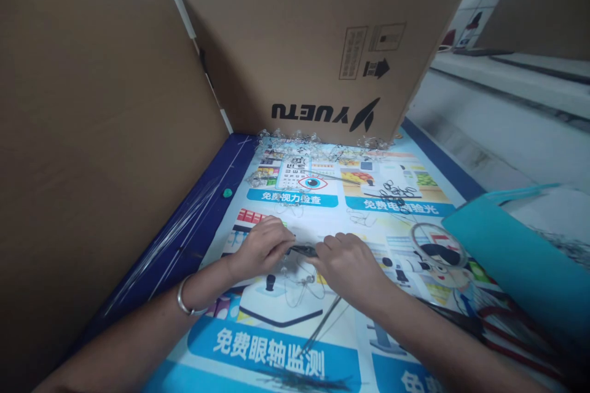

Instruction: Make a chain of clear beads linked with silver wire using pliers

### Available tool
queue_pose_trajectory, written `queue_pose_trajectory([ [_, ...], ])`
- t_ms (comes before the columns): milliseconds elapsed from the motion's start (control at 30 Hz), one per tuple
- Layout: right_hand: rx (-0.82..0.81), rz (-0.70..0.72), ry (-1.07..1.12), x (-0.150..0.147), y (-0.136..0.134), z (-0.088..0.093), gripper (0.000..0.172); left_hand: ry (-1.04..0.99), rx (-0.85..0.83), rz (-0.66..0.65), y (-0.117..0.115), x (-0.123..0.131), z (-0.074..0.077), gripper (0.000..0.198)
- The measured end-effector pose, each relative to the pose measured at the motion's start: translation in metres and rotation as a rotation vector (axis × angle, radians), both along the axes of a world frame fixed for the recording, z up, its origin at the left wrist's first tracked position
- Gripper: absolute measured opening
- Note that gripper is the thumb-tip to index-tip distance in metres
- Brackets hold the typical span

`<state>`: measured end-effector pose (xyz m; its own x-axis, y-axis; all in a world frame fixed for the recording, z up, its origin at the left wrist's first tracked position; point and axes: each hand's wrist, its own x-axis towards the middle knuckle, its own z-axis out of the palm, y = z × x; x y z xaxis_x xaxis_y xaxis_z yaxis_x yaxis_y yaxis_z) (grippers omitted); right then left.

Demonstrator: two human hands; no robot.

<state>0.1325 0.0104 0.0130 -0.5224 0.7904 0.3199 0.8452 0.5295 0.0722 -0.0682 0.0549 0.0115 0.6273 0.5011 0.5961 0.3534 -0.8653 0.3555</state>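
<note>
My left hand (265,244), with a silver bangle on the wrist, is closed in a pinch at the middle of the printed sheet. Whatever sits between its fingertips is too small to make out, though it appears to be fine wire. Facing it, my right hand (345,264) is wrapped round a dark metal tool with narrow jaws, which looks like pliers (304,250). The jaw end reaches towards the left fingertips; the handles are hidden in the palm. Just below both hands is a bent thin wire piece (302,287); whether it hangs or lies flat I cannot tell.
Cardboard panels (295,43) wall off the back and left. Clear wire pieces (299,146) line the back edge, with dark wire loops (396,191) nearer. A teal box (516,258) of wire bits stands right, beside red-handled tool (520,325). Cut wires (304,381) lie in front.
</note>
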Motion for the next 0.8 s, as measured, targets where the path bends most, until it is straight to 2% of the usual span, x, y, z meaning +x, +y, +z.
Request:
queue_pose_trajectory([
  [200, -0.070, -0.044, -0.016, 0.016, 0.013, 0.017, 0.027, -0.098, -0.125, 0.138, 0.001, -0.001, 0.000, 0.015],
  [367, -0.192, -0.122, -0.076, 0.030, 0.020, 0.034, 0.031, -0.120, -0.156, 0.156, 0.002, -0.003, -0.003, 0.013],
  [600, -0.261, -0.112, -0.118, 0.031, 0.019, 0.029, 0.029, -0.117, -0.157, 0.158, 0.001, -0.002, -0.006, 0.011],
  [800, -0.258, -0.103, -0.128, 0.016, 0.019, 0.024, 0.029, -0.092, -0.147, 0.125, 0.000, 0.004, -0.004, 0.011],
])
